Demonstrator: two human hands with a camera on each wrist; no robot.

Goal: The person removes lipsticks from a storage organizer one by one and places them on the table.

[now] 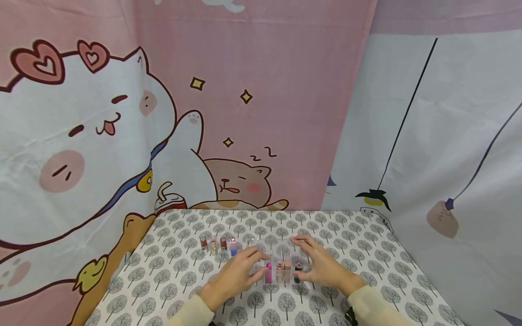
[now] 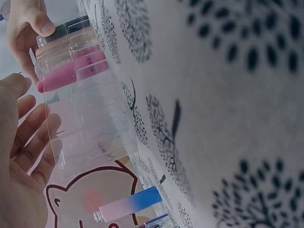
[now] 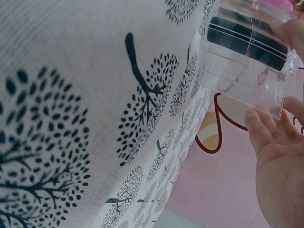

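"On the cloth (image 1: pixel 350 246), what's that?"
"Clear box (image 2: pixel 102 126), tubes (image 1: pixel 268 274) upright along its near side, pink leftmost."
"Grip?"
"Left hand (image 1: pixel 239 272), right hand (image 1: pixel 323 267): loosely spread at its ends; whether either holds it, I cannot tell."

in the head view, a creased pink fabric backdrop (image 1: pixel 302 90) fills the space at 12 o'clock. at 9 o'clock it shows a large white cartoon cat with pink cheeks (image 1: pixel 106 158), two dark-outlined pink hearts (image 1: pixel 93 56) lie at 10 o'clock, and small yellow four-pointed stars (image 1: pixel 246 96) at 11. a yellow cartoon duck (image 1: pixel 92 273) sits at 8 o'clock. a pale white fabric panel (image 1: pixel 469 113) hangs at 2 o'clock, crossed by thin dark printed lines (image 1: pixel 409 106). at 6 o'clock, a white cloth printed with grey trees (image 1: pixel 367 253) covers the tabletop. the light is soft.
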